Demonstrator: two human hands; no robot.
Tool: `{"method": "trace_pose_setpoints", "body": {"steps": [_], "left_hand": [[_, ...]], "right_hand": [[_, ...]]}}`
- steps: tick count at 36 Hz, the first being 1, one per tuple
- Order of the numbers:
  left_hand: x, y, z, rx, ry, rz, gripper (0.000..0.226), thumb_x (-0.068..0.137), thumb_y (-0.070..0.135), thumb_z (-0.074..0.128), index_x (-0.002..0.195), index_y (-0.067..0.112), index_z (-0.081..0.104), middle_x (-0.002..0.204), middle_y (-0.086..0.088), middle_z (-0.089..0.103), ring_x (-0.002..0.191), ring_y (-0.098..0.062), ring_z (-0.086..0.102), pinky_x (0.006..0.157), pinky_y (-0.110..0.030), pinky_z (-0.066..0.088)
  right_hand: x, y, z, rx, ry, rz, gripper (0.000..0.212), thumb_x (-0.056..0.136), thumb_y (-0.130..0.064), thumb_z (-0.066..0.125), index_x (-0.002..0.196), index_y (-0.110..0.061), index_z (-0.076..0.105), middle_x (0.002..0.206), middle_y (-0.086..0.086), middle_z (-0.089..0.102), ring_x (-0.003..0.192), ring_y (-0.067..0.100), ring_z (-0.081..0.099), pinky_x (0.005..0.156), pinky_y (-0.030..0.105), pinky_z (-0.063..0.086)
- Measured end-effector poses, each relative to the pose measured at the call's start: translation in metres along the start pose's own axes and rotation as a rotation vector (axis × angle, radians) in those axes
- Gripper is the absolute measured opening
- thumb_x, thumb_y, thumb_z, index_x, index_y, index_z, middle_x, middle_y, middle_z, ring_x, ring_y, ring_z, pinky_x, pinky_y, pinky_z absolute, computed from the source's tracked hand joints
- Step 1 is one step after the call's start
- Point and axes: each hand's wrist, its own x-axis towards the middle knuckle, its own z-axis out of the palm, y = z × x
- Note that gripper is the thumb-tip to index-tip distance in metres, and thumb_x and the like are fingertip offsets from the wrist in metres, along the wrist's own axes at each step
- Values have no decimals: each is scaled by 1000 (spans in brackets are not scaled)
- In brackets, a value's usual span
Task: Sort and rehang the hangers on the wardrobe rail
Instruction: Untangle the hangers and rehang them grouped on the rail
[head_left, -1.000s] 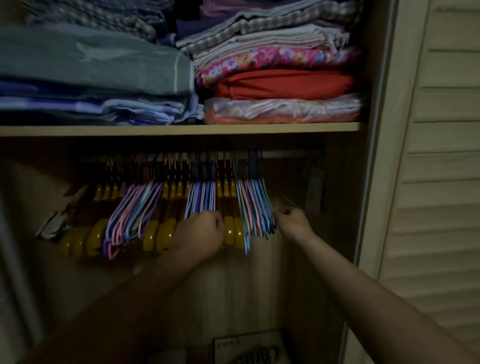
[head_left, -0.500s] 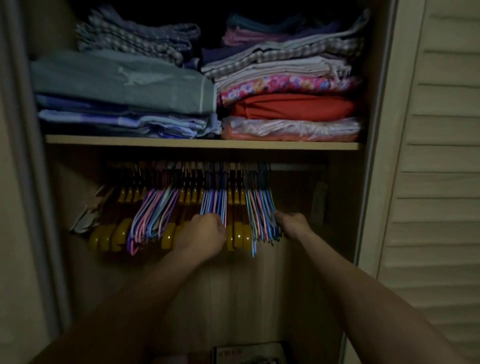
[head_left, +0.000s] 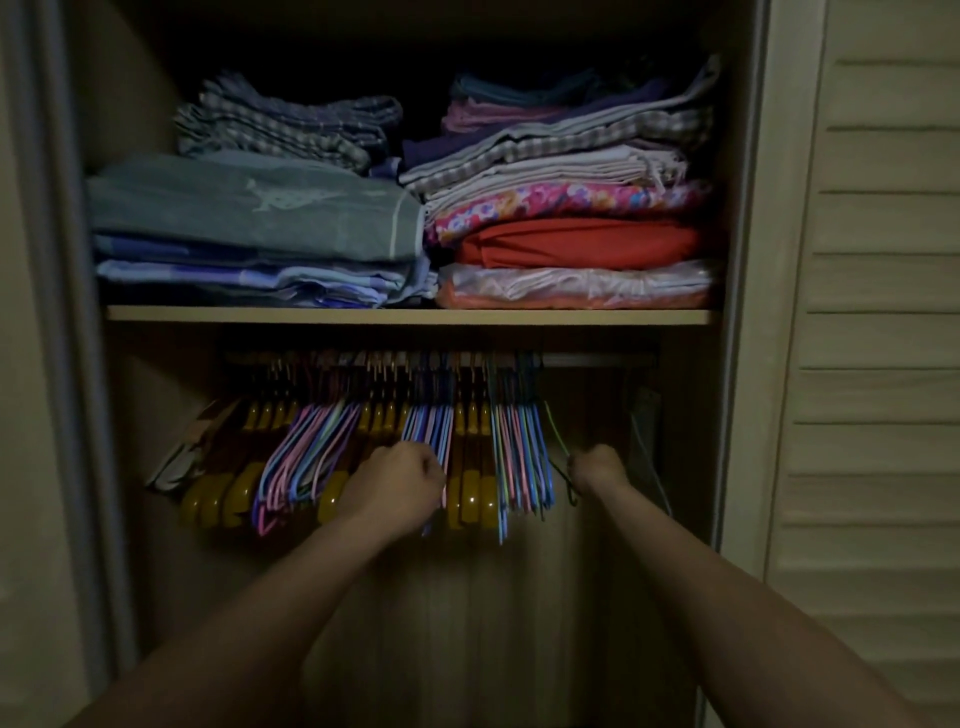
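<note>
A metal rail (head_left: 597, 359) runs under the shelf inside the dim wardrobe. Several hangers hang from it in bunches: thick yellow plastic ones (head_left: 470, 496) and thin wire ones in pink, blue and purple (head_left: 311, 457). My left hand (head_left: 397, 486) grips the lower ends of a bunch of thin blue and pink hangers (head_left: 434, 431) near the middle. My right hand (head_left: 597, 467) is curled round a thin green wire hanger (head_left: 555, 431) pulled a little to the right of the right-hand bunch (head_left: 522, 457). Its hook end shows below the fist.
A wooden shelf (head_left: 410, 315) above the rail carries two stacks of folded fabrics (head_left: 571, 244). A louvred door (head_left: 883, 312) stands at the right. The rail's right end is bare. Something flat hangs at the far left (head_left: 176, 457).
The camera has tilted upward, so the shelf sits lower in view. My right hand has drawn the green hanger slightly away from the right bunch. My left hand stays on its bunch.
</note>
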Motion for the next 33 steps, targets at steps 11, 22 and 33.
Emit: {"method": "trace_pose_setpoints", "body": {"steps": [11,22,33], "left_hand": [[-4,-8,1,-32,-22,-18,23,100,28,49,81,32,61,66,8,63,51,1,55,45,-16,31],[-42,-9,29,-286,-78,-21,21,95,21,55,79,25,68,70,9,67,63,-2,61,59,-26,46],[-158,-59,159,-461,-537,-329,11,97,20,61,96,17,72,104,-5,71,95,-22,68,81,-35,57]], "right_hand": [[18,-48,-25,-37,277,-202,21,102,-21,45,114,-11,59,114,15,65,106,33,60,77,29,36],[10,9,-21,-230,202,-183,28,98,-7,45,125,-9,54,122,18,62,113,38,59,87,39,46],[-141,214,-4,-92,-86,-16,28,98,-6,52,77,-24,60,94,4,66,97,27,63,78,32,45]]}}
